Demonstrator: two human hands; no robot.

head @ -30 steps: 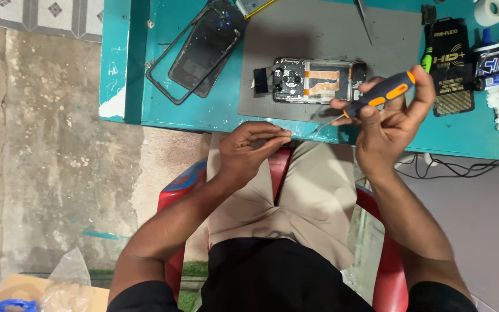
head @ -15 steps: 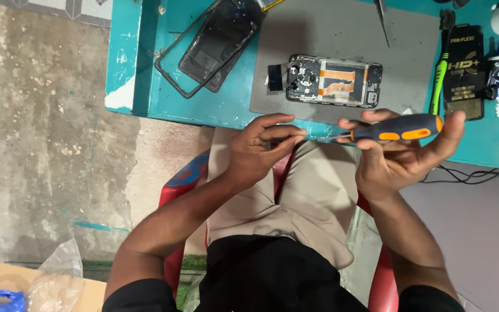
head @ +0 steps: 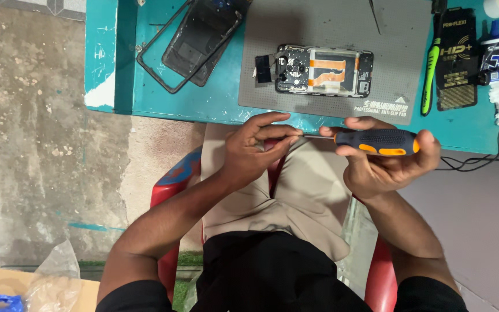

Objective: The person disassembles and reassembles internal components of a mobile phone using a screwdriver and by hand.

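My right hand (head: 391,164) grips a screwdriver (head: 376,142) with a black and orange handle, held level above my lap. Its thin metal shaft points left. My left hand (head: 255,151) pinches the tip of that shaft between thumb and fingers; anything small at the tip is hidden. Both hands hover just in front of the teal table's edge (head: 163,107). On a grey mat (head: 394,52) beyond them lies an opened phone (head: 324,71), its circuit board and orange flex cable exposed.
A black phone back cover (head: 203,37) with a thin frame lies at the table's left. A green-handled tool (head: 429,69), a dark flat package (head: 456,58), small bottles (head: 495,58) and cables (head: 475,162) sit at the right. I sit on a red chair (head: 171,185) over a concrete floor.
The screwdriver has swung from a raised tilt to level. My left hand has come up from my lap and closed on its tip. The view has shifted slightly.
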